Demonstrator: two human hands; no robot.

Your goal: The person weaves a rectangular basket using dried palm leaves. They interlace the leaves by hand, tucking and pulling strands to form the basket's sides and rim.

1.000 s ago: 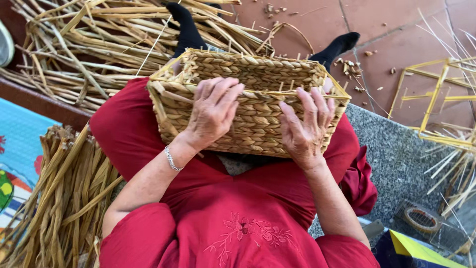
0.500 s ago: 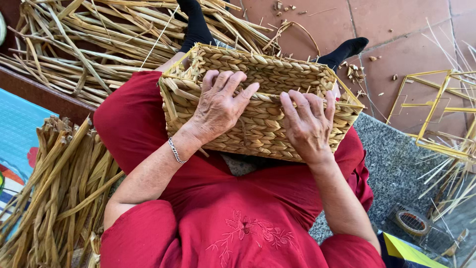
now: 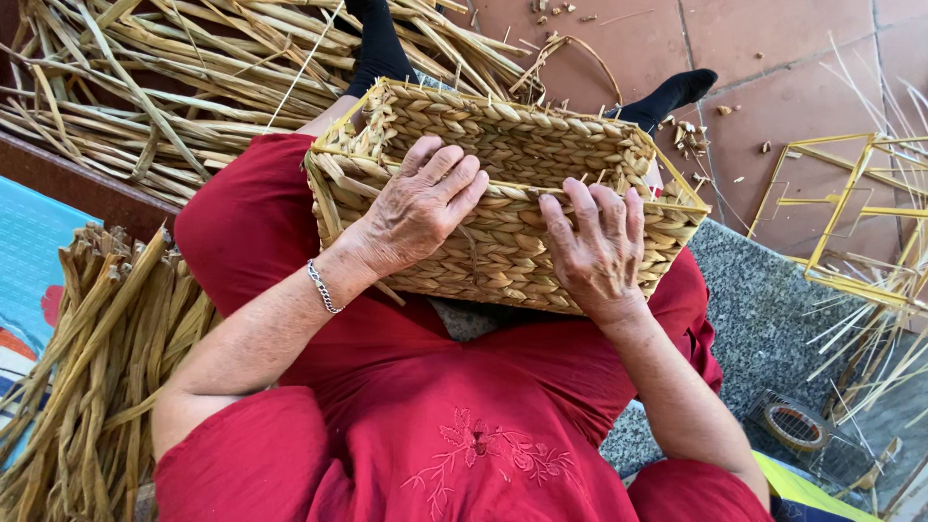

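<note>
Reddish floor tiles (image 3: 773, 58) and a grey stone ledge (image 3: 764, 300) lie beyond the person's lap. Far left of the hands, a bundle of dried straw (image 3: 97, 367) leans beside a blue mat (image 3: 34, 242), and more loose straw (image 3: 174, 87) is heaped above it. A silver bracelet (image 3: 324, 287) circles the left wrist. The left hand (image 3: 416, 208) rests flat on the near wall of a woven basket (image 3: 503, 145), fingers spread over the rim, not gripping. This basket sits tilted on the lap, over a red dress (image 3: 435, 387), under both hands. The right hand (image 3: 594, 246) lies just beside the left, fingers loosely spread on the same wall, pressing rather than clasping. Right of it stands a yellow wire frame (image 3: 841, 208), well apart, with a roll of tape (image 3: 793, 425) below.
</note>
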